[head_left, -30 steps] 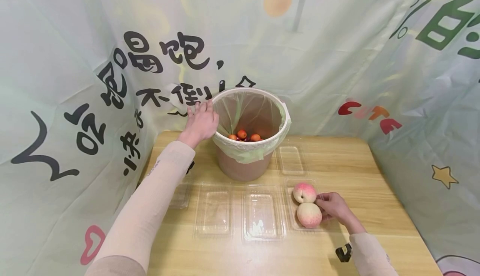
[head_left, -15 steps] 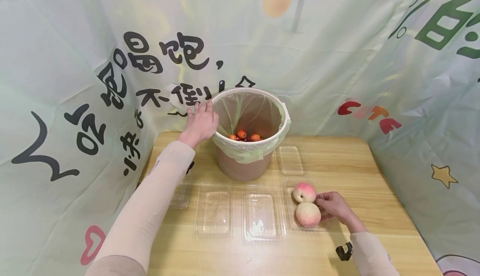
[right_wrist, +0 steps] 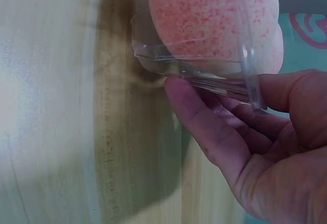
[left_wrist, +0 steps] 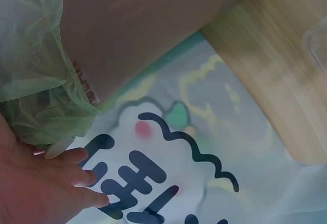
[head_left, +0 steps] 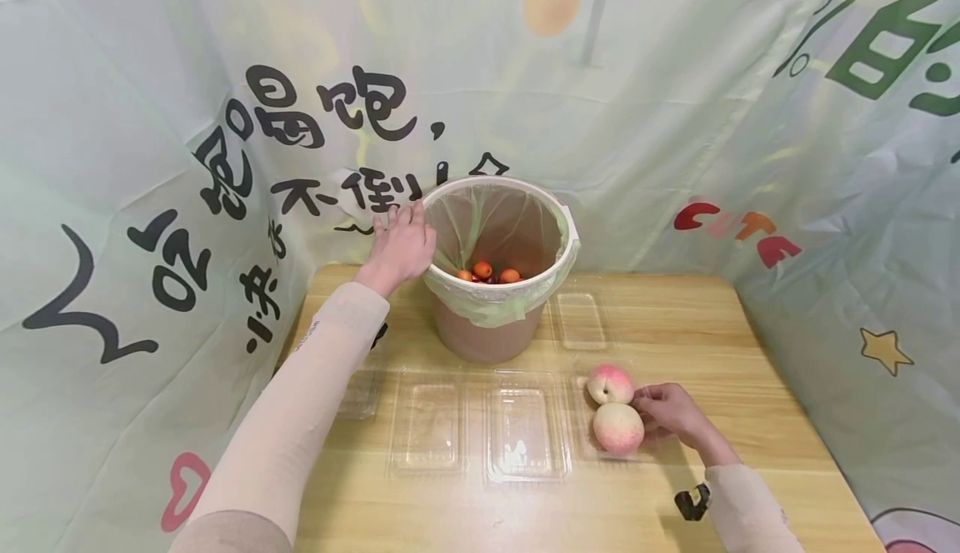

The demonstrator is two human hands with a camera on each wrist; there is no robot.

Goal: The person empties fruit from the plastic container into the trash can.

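My left hand (head_left: 401,240) rests with straight fingers against the rim of a brown bin (head_left: 487,336) lined with a green bag (head_left: 495,307). Several small orange and red fruits (head_left: 487,272) lie inside. In the left wrist view the left hand (left_wrist: 46,183) touches the green bag (left_wrist: 30,81) beside the bin wall (left_wrist: 143,29). My right hand (head_left: 667,411) grips the right edge of a clear tray (head_left: 585,440) holding two peaches (head_left: 610,384) (head_left: 618,429). In the right wrist view its fingers (right_wrist: 204,116) curl under the tray rim (right_wrist: 204,78) below a peach (right_wrist: 214,24).
Empty clear trays lie on the wooden table (head_left: 675,319): two in front (head_left: 427,424) (head_left: 525,432), one right of the bin (head_left: 579,319), one under my left forearm (head_left: 360,390). A printed curtain (head_left: 150,161) closes in the table on three sides.
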